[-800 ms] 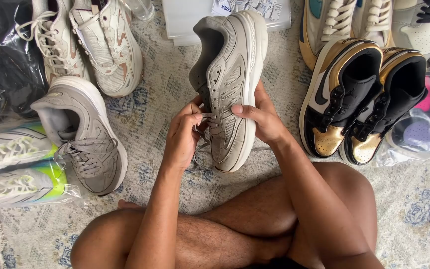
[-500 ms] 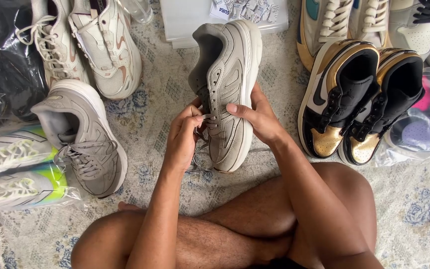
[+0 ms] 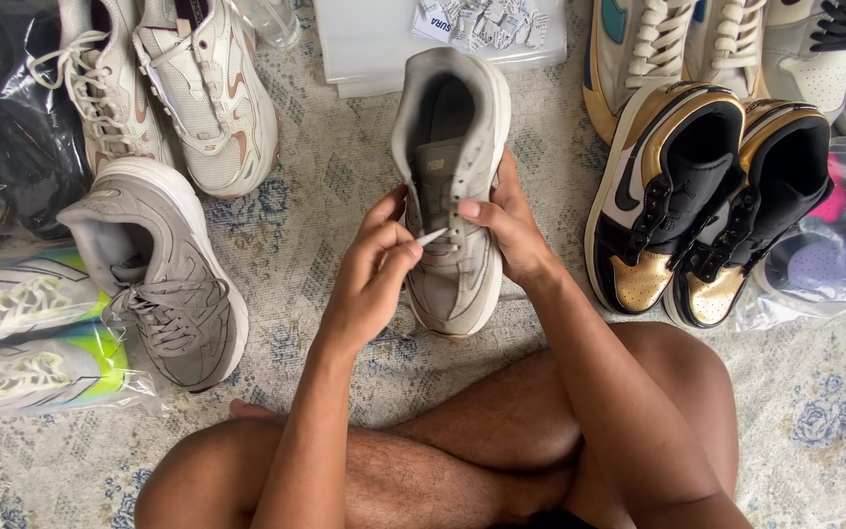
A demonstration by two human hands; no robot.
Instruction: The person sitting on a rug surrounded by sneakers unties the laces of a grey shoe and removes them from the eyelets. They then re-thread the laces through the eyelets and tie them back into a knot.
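I hold a grey sneaker (image 3: 452, 137) upright in front of me, its opening facing up and its toe toward my crossed legs. My right hand (image 3: 506, 230) grips the shoe's right side, thumb across the eyelets. My left hand (image 3: 376, 264) pinches the tip of the grey shoelace (image 3: 432, 236) beside the left row of eyelets. The matching grey sneaker (image 3: 164, 274) lies laced on the rug to my left.
A patterned rug (image 3: 325, 196) lies under everything. Two cream sneakers (image 3: 178, 78) sit at the back left, and bagged white-and-neon shoes (image 3: 31, 333) at the left edge. A black-and-gold pair (image 3: 707, 196) stands at the right, with more shoes and a white box (image 3: 374, 39) behind.
The grey sneaker has turned from lying on its side to facing opening-up. My left hand has pulled the lace tip out, away from the eyelets.
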